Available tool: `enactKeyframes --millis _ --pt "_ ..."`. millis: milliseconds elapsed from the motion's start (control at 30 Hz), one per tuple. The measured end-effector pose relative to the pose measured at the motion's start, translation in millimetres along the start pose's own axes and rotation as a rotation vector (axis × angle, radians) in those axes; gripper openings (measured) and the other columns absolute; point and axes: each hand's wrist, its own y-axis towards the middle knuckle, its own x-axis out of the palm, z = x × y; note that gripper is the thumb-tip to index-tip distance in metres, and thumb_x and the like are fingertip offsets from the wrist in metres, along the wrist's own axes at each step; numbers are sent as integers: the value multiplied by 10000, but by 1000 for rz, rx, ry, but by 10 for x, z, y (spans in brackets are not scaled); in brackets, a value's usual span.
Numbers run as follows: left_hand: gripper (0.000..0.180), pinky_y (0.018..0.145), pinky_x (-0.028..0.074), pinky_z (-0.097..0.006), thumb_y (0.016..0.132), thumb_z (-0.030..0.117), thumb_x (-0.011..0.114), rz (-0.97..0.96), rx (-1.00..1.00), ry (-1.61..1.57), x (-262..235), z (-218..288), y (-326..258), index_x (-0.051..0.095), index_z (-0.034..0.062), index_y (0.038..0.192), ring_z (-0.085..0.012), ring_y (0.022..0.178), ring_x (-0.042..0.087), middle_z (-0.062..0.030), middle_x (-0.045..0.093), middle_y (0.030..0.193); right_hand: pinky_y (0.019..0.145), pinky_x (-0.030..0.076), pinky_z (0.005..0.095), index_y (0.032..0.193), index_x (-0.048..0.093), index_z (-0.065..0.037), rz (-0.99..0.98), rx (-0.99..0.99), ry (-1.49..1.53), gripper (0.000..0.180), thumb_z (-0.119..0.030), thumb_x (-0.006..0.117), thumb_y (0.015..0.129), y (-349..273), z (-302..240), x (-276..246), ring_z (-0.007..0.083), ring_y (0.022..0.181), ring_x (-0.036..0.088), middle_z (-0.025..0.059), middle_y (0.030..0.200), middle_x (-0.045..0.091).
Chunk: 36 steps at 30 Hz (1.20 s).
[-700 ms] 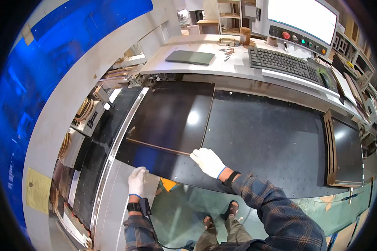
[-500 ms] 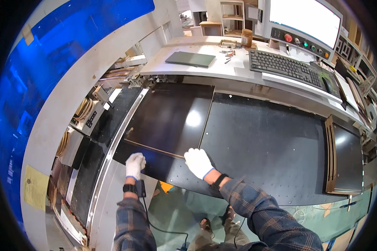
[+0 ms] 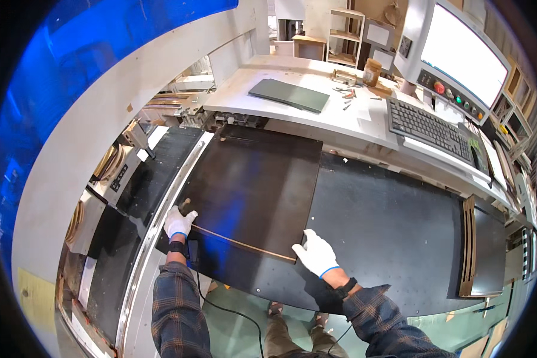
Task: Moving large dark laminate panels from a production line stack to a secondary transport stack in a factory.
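A dark brown flat panel with a thin light front edge lies on the black machine table. My left hand, in a white knit glove, is at the panel's near left corner beside the metal rail, thumb spread from the fingers. At the near right corner is my gloved right hand, its thumb and forefinger apart, the thumb side close to or touching the panel's edge. Neither hand wraps round the panel. The undersides of the fingers are hidden.
A metal rail runs along the table's left side. Several upright panels stand at the right end. Behind, a white worktop carries a grey-green board, a keyboard and a jar. A monitor stands at the back right.
Both hands have gone from curled to spread fingers. My left hand has moved left to the panel's near left corner, my right hand to just outside its right corner. The view has shifted.
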Motion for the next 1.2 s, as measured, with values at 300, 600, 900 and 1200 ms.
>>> enactKeyframes --millis 300,600,900,1200 --pt "761 974 580 -502 669 566 947 -98 140 94 -1 -91 -338 700 2 1116 -430 1107 709 -245 712 1173 868 574 556 1202 589 5 128 160 -171 597 -472 787 902 30 220 -49 487 989 712 280 1025 736" --pt "588 895 548 -540 733 420 916 -343 225 -167 -274 -937 -2362 655 -16 1029 -467 1018 690 -271 711 1005 773 581 494 993 594 8 -97 376 -176 450 -300 869 813 -1495 471 -793 458 849 726 253 863 707" --pt "638 916 552 -514 873 529 802 -840 66 -110 -478 -900 -2573 667 -25 1158 -448 1039 720 -291 750 1069 730 572 461 1008 659 31 -55 654 -125 426 -332 829 865 -2636 652 -707 367 774 728 225 814 708" --pt "468 805 549 -381 1111 373 604 -677 -151 -913 -165 -714 -2680 685 -47 1299 -204 970 686 -74 733 1162 954 537 518 1176 720 49 107 789 182 654 -572 569 1035 -2637 460 -687 507 1065 695 332 1054 728"
